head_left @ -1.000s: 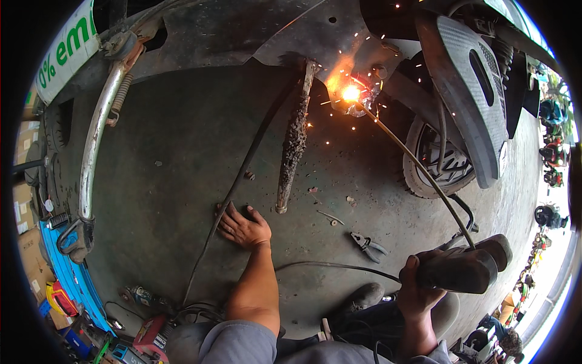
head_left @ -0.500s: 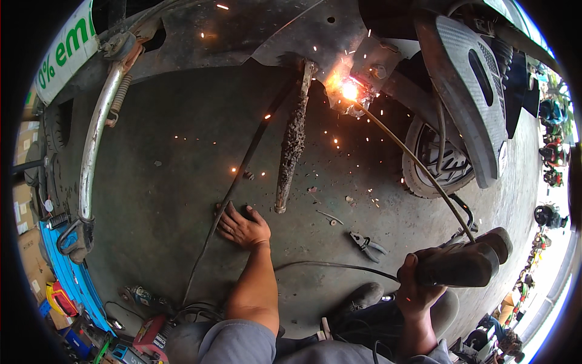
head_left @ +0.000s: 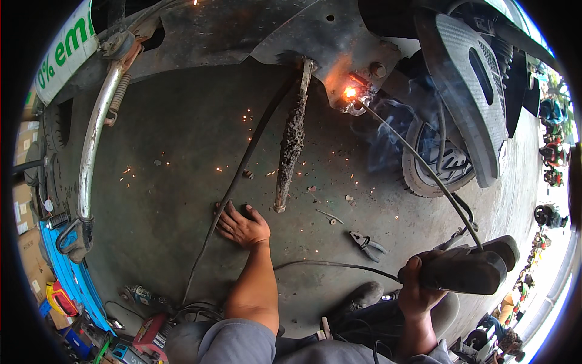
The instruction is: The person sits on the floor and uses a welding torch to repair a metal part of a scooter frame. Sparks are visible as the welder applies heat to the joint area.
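Note:
My left hand (head_left: 244,227) lies flat on the grey floor with its fingers spread, the fingertips beside a black cable (head_left: 241,168). A black welding electrode holder (head_left: 462,272) is gripped in my right hand (head_left: 418,297). The holder clamps a long thin welding rod (head_left: 427,168), which slants up and left. Its tip is close to the lower corner of a dark metal bracket (head_left: 345,64) on a vehicle's underside. A spot (head_left: 350,93) there glows orange. Whether the rod touches the metal, I cannot tell.
A dirt-caked metal bar (head_left: 293,130) hangs from the frame. Pliers (head_left: 367,245) and small scraps lie on the floor. A side stand (head_left: 97,145) is at left, a wheel (head_left: 433,161) at right. A red machine (head_left: 151,335) sits at lower left.
The bright arc has shrunk to a small orange glow, and smoke now drifts near the wheel. The electrode holder has shifted slightly right and down. My left hand has stayed put.

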Tool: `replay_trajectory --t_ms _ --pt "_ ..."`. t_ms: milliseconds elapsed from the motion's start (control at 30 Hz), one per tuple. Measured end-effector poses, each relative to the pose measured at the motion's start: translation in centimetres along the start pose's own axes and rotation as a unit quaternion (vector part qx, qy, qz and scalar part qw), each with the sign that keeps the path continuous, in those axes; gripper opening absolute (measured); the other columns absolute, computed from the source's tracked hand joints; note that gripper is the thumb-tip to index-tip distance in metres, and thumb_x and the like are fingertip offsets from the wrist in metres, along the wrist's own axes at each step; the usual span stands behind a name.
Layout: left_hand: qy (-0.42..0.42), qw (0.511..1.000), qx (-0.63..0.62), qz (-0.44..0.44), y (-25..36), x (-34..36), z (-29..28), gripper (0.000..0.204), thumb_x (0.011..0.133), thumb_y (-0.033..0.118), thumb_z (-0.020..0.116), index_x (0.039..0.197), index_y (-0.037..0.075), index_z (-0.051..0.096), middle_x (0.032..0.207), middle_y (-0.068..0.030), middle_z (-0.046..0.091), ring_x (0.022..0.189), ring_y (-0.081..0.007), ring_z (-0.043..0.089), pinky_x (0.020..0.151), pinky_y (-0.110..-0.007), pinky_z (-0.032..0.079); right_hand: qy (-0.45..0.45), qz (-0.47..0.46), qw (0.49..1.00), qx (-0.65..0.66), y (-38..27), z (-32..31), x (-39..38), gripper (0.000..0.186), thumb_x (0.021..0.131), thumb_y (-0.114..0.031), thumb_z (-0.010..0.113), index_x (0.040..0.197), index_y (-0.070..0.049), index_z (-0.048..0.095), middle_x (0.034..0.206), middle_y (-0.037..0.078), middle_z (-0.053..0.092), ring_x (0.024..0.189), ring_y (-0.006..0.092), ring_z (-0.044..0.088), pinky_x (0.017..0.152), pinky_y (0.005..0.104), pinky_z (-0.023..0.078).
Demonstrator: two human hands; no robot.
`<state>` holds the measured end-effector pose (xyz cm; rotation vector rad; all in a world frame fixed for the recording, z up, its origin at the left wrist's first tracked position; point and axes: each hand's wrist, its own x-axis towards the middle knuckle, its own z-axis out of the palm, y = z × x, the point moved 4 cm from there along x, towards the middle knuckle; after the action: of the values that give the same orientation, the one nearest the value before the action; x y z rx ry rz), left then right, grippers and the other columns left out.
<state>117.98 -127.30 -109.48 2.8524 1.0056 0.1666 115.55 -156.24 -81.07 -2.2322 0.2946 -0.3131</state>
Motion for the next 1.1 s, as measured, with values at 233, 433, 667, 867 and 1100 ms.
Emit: replay_trajectory --t_ms 233,433,667,867,1100 --pt "0.004 1.0 -0.003 0.002 0.0 0.0 0.0 0.056 0.092 0.038 0.05 0.141 0.01 0.044 0.153 -0.0157 0.035 0.144 -0.0347 0.03 0.116 -0.056 0.02 -0.004 0.048 0.999 -0.026 0.1 0.0 -0.1 0.01 0.092 0.004 0.061 0.1 0.001 0.056 0.088 0.013 0.06 0.079 0.0243 0.058 0.069 0.0322 0.044" --pt "-0.003 1.0 -0.003 -0.003 -0.1 0.0 0.0 0.056 0.093 0.038 0.049 0.141 0.011 0.044 0.154 -0.0151 0.034 0.144 -0.0346 0.028 0.116 -0.056 0.02 0.008 0.062 0.998 -0.018 0.0 0.1 0.2 0.005 0.092 0.003 0.061 0.095 0.001 0.058 0.085 0.012 0.06 0.076 0.0238 0.058 0.069 0.0324 0.044" --pt "-0.004 1.0 -0.007 0.0 -0.2 0.0 0.1 0.056 0.093 0.038 0.049 0.142 0.011 0.043 0.155 -0.0152 0.033 0.145 -0.0347 0.028 0.116 -0.057 0.02 -0.001 0.071 0.997 -0.03 0.1 0.2 0.0 0.008 0.091 0.005 0.063 0.097 0.002 0.058 0.084 0.011 0.061 0.076 0.0228 0.058 0.069 0.0309 0.045" --pt "-0.001 1.0 -0.007 0.0 -0.3 -0.1 0.3 0.057 0.093 0.039 0.049 0.143 0.011 0.042 0.155 -0.0162 0.033 0.145 -0.0348 0.028 0.115 -0.058 0.02 0.001 0.088 0.99 0.109 -0.3 0.2 0.4 0.017 0.092 0.001 0.064 0.104 0.002 0.052 0.08 0.009 0.06 0.062 0.0158 0.056 0.059 0.0258 0.045" --pt "0.001 1.0 -0.008 0.003 0.0 0.0 0.1 0.057 0.093 0.038 0.049 0.143 0.011 0.042 0.152 -0.0169 0.035 0.145 -0.0347 0.028 0.116 -0.057 0.019 0.072 0.087 0.978 0.173 0.2 -0.8 1.2 0.023 0.091 0.001 0.064 0.109 0.001 0.049 0.078 0.007 0.057 0.056 0.0105 0.052 0.052 0.0241 0.043"
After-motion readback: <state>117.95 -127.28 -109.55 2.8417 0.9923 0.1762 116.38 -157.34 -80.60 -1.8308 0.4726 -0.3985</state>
